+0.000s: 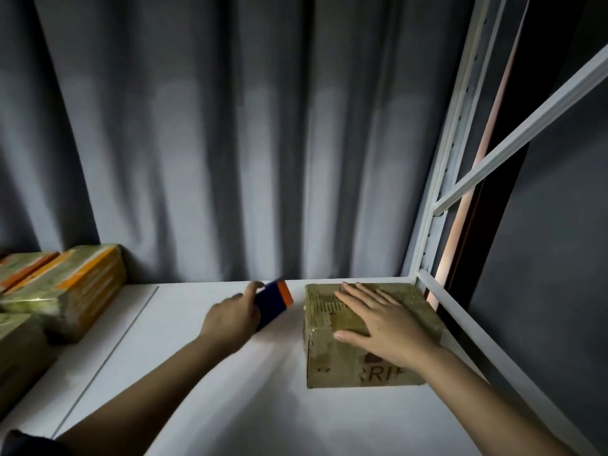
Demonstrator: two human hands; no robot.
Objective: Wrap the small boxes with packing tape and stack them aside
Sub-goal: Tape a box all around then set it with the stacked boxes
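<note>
Tape-wrapped brown box (368, 337) upright at shelf's right corner; wrapped boxes (62, 291) stacked left.

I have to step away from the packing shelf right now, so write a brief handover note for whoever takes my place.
Left hand: grips a dark blue and orange tool, blurred, probably the tape dispenser or cutter, just left of the box.
Right hand: flat, fingers straight, pressing the top of the brown cardboard box at the right end of the white shelf.
Done: taped boxes already stacked at the far left.
Left: this box shows glossy tape on top; I cannot tell whether wrapping is finished. Check it, finish if needed, then move it to the stack.
</note>
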